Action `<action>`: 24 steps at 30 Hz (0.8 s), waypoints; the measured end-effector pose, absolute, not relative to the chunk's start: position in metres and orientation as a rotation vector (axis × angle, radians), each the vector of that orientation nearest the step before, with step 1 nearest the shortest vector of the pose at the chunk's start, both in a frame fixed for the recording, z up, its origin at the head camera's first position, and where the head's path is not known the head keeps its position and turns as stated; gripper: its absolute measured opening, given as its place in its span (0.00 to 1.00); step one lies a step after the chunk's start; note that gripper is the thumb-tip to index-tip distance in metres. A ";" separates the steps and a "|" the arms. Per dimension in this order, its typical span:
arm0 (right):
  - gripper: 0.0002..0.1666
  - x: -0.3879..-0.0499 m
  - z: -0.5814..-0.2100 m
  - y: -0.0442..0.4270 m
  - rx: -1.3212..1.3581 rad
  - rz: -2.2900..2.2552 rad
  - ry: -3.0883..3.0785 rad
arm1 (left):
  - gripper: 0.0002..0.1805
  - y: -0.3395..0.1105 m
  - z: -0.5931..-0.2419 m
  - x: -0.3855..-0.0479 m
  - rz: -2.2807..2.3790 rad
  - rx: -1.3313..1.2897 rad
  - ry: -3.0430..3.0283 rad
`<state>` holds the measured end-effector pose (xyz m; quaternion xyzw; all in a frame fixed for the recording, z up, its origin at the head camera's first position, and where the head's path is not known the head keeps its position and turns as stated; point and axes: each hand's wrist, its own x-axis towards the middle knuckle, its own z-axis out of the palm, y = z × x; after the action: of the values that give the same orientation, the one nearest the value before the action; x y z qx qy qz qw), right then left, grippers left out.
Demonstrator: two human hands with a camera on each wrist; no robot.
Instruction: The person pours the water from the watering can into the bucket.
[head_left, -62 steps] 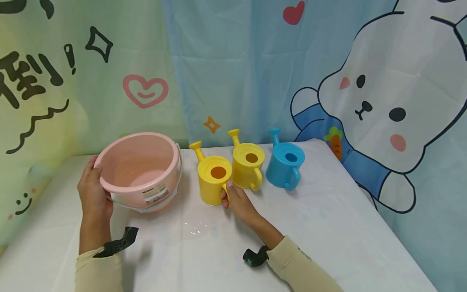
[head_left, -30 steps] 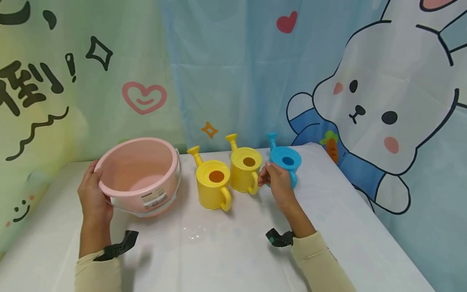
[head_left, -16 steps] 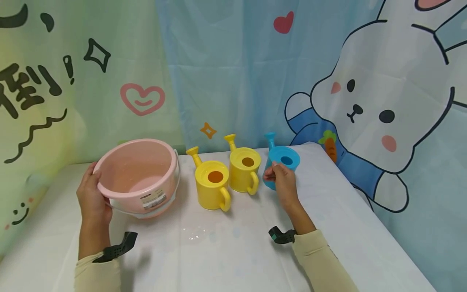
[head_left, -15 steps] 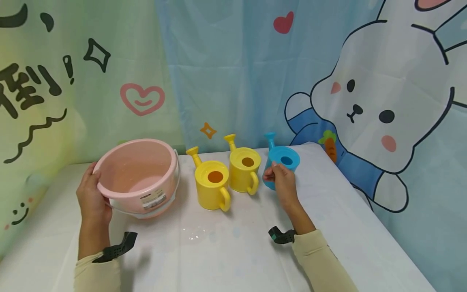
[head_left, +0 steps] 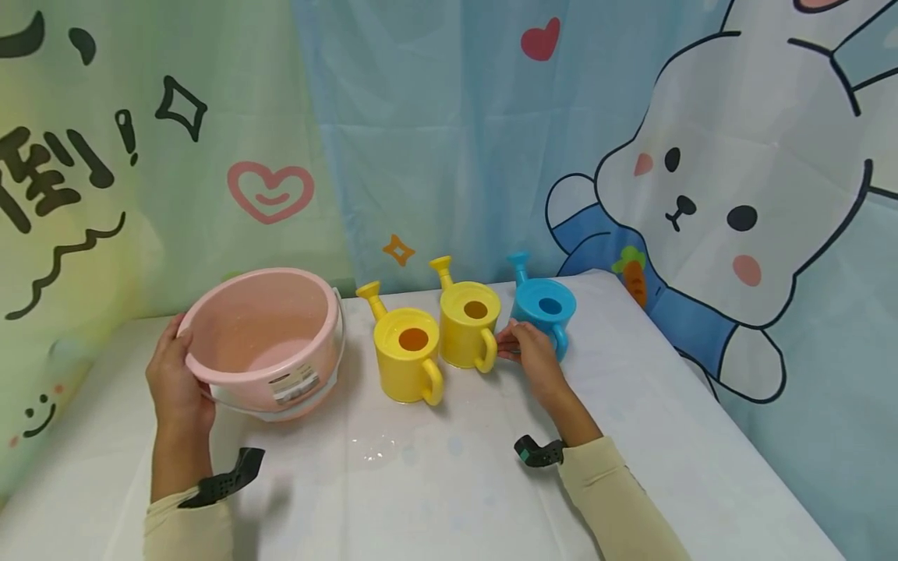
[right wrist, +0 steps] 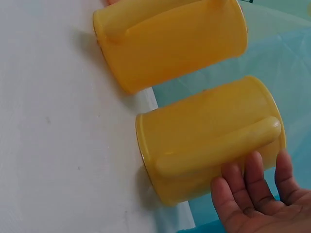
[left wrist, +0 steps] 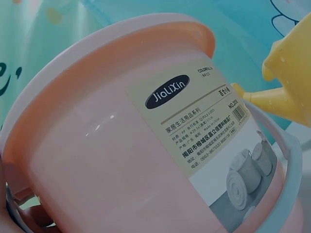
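My left hand (head_left: 178, 382) grips the rim of a pink bucket (head_left: 309, 358), thumb over its edge, on the left of the table. The bucket is tilted a little towards me. Two yellow watering cans stand to its right: a nearer can (head_left: 401, 370) and a middle can (head_left: 457, 335). A blue watering can (head_left: 528, 296) is the rightmost. Between the middle can's handle and the blue can hovers my right hand (head_left: 536, 358), partly covering the blue can. In the right wrist view, that hand's (right wrist: 262, 208) fingers are loosely extended beside the yellow handle (right wrist: 218, 150), holding nothing.
A white cloth (head_left: 435, 499) covers the table, with small water drops (head_left: 375, 447) in front of the cans. A printed curtain (head_left: 435, 140) hangs right behind the bucket and cans. The bucket's pale bail handle (left wrist: 286, 179) hangs down its side.
My right hand let go of the nearer yellow watering can's handle, moved right in front of the blue can, then shifted slightly left towards the middle can. The left hand kept holding the bucket.
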<state>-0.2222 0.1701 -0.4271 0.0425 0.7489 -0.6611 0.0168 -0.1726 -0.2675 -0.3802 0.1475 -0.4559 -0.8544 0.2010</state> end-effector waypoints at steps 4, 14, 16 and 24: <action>0.27 -0.222 -0.430 0.169 0.078 -2.069 2.279 | 0.24 -0.269 -0.381 -0.172 -2.380 0.425 -1.284; 0.24 -0.220 -0.437 0.167 0.062 -1.983 2.305 | 0.25 -0.268 -0.382 -0.172 -2.369 0.415 -1.326; 0.25 -0.221 -0.439 0.166 0.063 -1.977 2.296 | 0.25 -0.268 -0.382 -0.172 -2.364 0.415 -1.332; 0.27 -0.222 -0.442 0.163 0.000 -1.942 2.271 | 0.24 -0.269 -0.383 -0.172 -2.366 0.413 -1.303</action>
<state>-0.2220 0.1635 -0.4416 -0.0001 0.7577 -0.6480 0.0766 -0.1724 -0.2688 -0.3828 0.1478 -0.4670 -0.8479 0.2030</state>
